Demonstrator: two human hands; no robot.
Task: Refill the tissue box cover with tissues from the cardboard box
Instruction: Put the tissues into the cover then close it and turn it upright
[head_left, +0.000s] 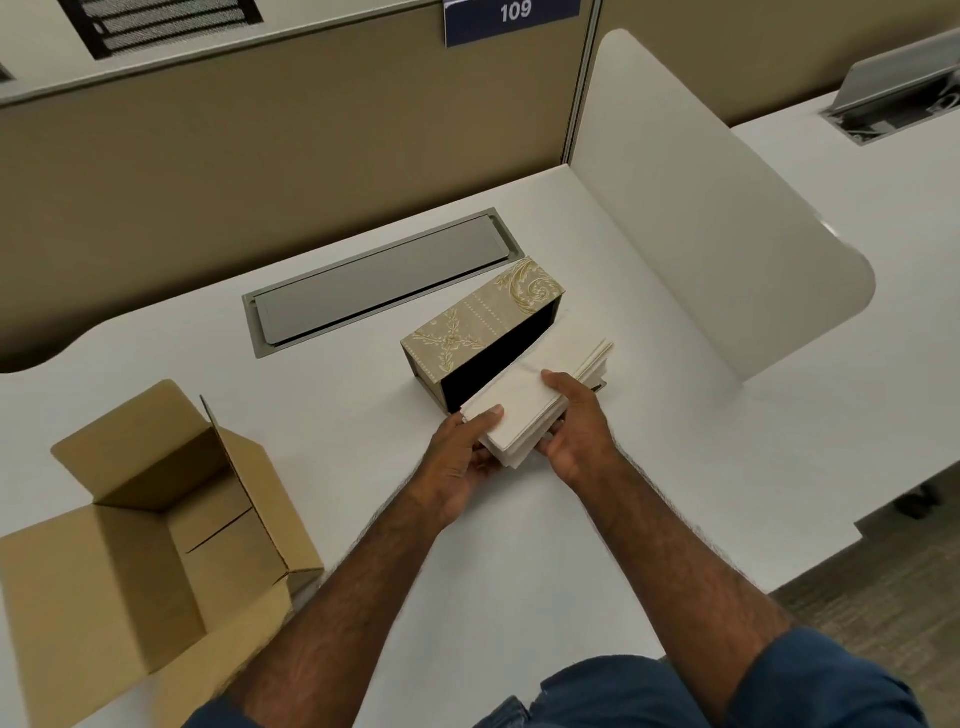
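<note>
Both hands clamped on the near end of the tissue stack (540, 400): left hand (462, 462) with thumb on top, fingers beneath; right hand (576, 431) gripping the right edge. Best kept level and squared, then slid straight into the dark open side of the tissue box cover (480, 332). Lying mid-desk (363, 493), long axis toward the far right corner, parallel to the stack. Cardboard box (156, 530) open at the near left edge.

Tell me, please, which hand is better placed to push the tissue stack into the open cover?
The right hand: it grips the tissue stack on the side facing away from the cover. The left hand holds the near end.
</note>
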